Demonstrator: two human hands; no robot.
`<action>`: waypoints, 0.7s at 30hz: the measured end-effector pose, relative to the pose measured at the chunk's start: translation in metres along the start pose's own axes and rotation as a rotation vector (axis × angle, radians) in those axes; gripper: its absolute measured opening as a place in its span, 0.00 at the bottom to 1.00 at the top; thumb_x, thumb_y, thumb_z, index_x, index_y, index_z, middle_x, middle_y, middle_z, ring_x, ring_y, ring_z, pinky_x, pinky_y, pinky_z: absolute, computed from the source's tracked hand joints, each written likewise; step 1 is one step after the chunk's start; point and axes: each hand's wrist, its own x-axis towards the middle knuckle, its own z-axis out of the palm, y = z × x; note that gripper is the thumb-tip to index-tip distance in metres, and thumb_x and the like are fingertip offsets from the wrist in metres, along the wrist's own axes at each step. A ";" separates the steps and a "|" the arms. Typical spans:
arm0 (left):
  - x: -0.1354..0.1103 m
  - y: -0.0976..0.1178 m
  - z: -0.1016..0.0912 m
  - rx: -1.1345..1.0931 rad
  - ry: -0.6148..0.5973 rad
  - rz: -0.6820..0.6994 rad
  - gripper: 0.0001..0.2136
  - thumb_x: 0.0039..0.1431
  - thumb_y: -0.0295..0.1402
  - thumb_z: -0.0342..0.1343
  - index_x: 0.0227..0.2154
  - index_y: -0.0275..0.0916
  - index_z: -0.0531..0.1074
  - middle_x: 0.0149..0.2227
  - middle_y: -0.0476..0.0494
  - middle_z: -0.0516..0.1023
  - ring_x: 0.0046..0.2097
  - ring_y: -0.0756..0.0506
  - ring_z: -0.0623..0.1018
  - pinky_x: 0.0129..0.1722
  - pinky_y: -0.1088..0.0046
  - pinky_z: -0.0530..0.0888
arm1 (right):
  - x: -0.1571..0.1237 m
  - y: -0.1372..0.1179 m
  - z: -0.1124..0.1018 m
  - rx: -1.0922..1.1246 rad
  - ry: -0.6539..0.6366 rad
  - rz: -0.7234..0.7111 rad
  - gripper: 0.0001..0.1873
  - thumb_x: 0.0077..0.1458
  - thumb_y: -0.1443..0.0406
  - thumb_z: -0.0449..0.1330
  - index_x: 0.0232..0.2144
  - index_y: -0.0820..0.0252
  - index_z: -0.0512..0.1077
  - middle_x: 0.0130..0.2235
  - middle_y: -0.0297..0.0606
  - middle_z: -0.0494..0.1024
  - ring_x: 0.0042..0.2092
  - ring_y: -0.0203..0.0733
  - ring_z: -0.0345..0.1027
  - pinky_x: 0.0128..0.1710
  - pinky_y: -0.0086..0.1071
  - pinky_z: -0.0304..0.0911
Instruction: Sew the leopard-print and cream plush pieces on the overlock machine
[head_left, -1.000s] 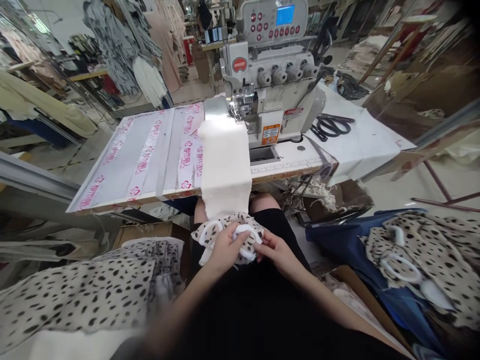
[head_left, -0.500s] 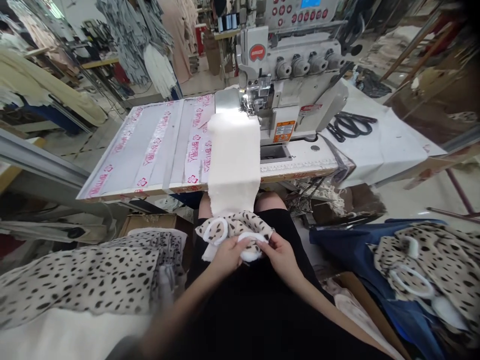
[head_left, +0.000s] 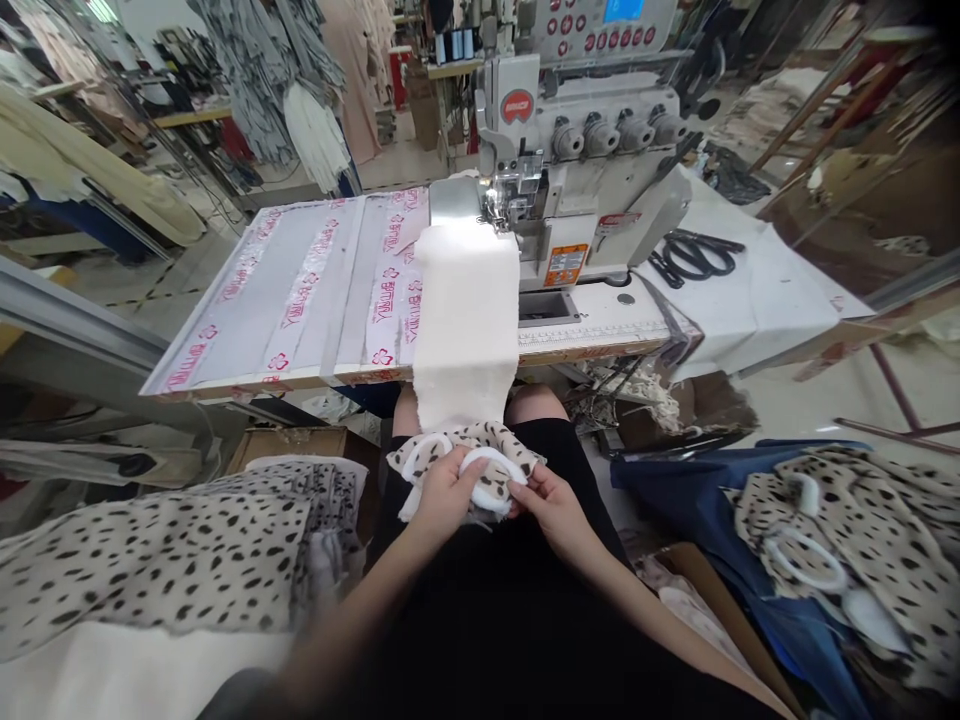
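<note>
On my lap lies a spotted cream fabric piece (head_left: 491, 437) with two white ring-shaped trims on it. My left hand (head_left: 448, 497) pinches the left side of the nearer white ring (head_left: 491, 456), thumb on top. The right side of that ring is between the fingers of my right hand (head_left: 553, 505). Farther left on the piece is the other white ring (head_left: 420, 450). A plain cream fabric panel (head_left: 466, 320) runs from under the sewing machine's presser foot (head_left: 498, 212) over the table edge to the spotted piece. Fingertips under the fabric are hidden.
The overlock sewing machine (head_left: 585, 150) stands ahead. Black scissors (head_left: 697, 256) lie on white cloth to its right. Spotted fabric is stacked at left (head_left: 157, 545), and more spotted pieces (head_left: 885, 520) rest on blue cloth at right. A cardboard box (head_left: 300, 445) is below the table.
The nearer white ring has been lifted and turned up, so its loop now shows more fully. My left hand has shifted slightly left and up; my right hand stays close by.
</note>
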 end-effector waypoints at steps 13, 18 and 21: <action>-0.039 -0.038 -0.066 -0.413 0.439 -0.200 0.13 0.49 0.38 0.59 0.32 0.34 0.67 0.25 0.47 0.71 0.23 0.53 0.68 0.21 0.83 0.64 | -0.010 0.010 -0.029 0.256 0.218 0.140 0.15 0.38 0.62 0.68 0.28 0.63 0.70 0.23 0.31 0.71 0.25 0.32 0.68 0.25 0.25 0.67; -0.036 -0.042 -0.053 -0.611 0.449 -0.405 0.09 0.52 0.31 0.56 0.35 0.34 0.65 0.34 0.42 0.73 0.29 0.49 0.75 0.21 0.81 0.66 | -0.014 0.012 -0.035 0.265 0.213 0.148 0.14 0.38 0.62 0.69 0.27 0.63 0.70 0.23 0.31 0.72 0.25 0.31 0.68 0.25 0.23 0.68; -0.028 -0.039 -0.049 -0.618 0.408 -0.387 0.11 0.50 0.33 0.58 0.34 0.34 0.65 0.29 0.45 0.72 0.27 0.50 0.75 0.19 0.83 0.64 | -0.014 0.011 -0.038 0.266 0.215 0.158 0.14 0.37 0.63 0.69 0.26 0.62 0.70 0.23 0.30 0.72 0.25 0.30 0.68 0.25 0.23 0.68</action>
